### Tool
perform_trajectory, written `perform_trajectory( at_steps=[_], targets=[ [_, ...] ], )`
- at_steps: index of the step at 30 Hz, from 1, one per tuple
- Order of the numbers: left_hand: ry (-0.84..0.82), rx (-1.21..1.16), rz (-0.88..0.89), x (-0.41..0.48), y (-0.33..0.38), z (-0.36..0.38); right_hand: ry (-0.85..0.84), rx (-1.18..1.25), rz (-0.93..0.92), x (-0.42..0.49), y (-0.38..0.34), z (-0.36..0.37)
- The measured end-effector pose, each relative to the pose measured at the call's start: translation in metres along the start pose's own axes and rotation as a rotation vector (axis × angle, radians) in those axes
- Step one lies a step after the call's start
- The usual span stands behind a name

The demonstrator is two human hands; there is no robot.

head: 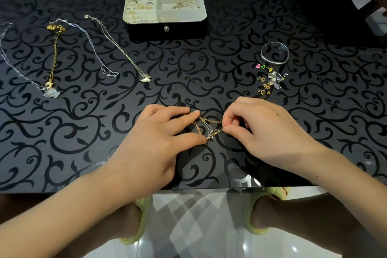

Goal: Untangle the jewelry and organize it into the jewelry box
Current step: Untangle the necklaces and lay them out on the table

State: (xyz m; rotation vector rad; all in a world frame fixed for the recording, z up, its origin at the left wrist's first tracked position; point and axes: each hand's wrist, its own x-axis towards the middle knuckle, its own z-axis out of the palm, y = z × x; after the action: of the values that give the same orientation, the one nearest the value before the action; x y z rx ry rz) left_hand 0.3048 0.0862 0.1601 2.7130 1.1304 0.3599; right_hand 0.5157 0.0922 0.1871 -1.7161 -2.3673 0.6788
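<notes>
Head view: left hand [155, 138] presses, right hand [266, 130] pinches the tangled chains [206, 124].

Left hand [155, 142] presses tangled chains [206, 126] onto the table [209, 65]; right hand [266, 132] pinches them.

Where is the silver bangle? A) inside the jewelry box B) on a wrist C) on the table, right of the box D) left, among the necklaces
C: the silver bangle lies on the table right of the jewelry box, beyond the small earrings.
</notes>
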Motion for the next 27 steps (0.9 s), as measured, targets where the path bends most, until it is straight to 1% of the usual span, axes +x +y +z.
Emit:
perform_trajectory(
  at_steps=[9,13,16,19,24,27],
  targets=[
    [-0.028,0.004,0.023,0.0,-0.001,-0.001,-0.073,-0.095,-0.03,-0.003,0.001,-0.006],
    [-0.032,-0.009,0.022,-0.001,-0.001,-0.001,-0.067,-0.13,-0.047,-0.005,0.002,-0.007],
    [-0.005,-0.038,0.027,-0.004,-0.003,-0.003,-0.078,-0.164,-0.064,-0.008,0.002,-0.011],
    [0.057,-0.074,0.008,-0.006,-0.005,-0.007,-0.098,-0.187,-0.066,-0.011,0.002,-0.015],
    [0.111,-0.056,-0.067,-0.009,-0.01,-0.012,0.073,-0.059,-0.074,-0.001,-0.009,-0.007],
    [0.113,0.019,-0.094,-0.01,-0.011,-0.011,0.122,-0.039,-0.075,0.01,-0.016,0.004]
  ],
)
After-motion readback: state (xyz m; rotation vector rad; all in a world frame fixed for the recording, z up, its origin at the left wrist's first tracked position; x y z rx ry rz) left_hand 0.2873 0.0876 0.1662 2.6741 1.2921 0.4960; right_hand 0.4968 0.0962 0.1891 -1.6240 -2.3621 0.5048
